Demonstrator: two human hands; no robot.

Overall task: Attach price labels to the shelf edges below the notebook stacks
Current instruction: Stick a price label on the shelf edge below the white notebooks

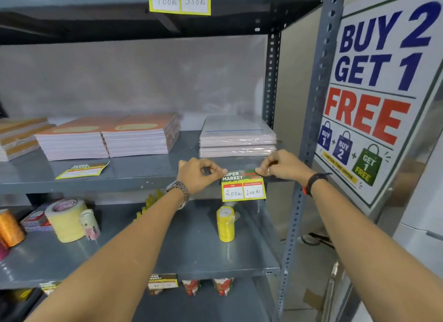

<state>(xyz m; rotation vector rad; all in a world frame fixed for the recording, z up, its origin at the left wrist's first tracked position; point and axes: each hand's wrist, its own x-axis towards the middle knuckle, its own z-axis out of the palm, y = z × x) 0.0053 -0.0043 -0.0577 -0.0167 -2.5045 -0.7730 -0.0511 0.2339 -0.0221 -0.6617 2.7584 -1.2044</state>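
A yellow-bordered price label [243, 186] reading 200 Rs and 100 Rs hangs over the grey shelf edge [119, 187], below a stack of plastic-wrapped white notebooks [237, 135]. My left hand [197, 174] pinches its top left corner. My right hand [282, 165] pinches its top right corner. A second label [82, 170] lies flat on the shelf in front of two orange notebook stacks [107, 137]. More notebooks [19, 135] sit at the far left.
Another price label [179, 0] hangs from the shelf above. The shelf below holds a yellow ribbon spool [225, 223], tape rolls [67, 218] and an orange spool [9, 228]. A "Buy 2 Get 1 Free" poster [378, 93] stands right of the rack's upright post [311, 129].
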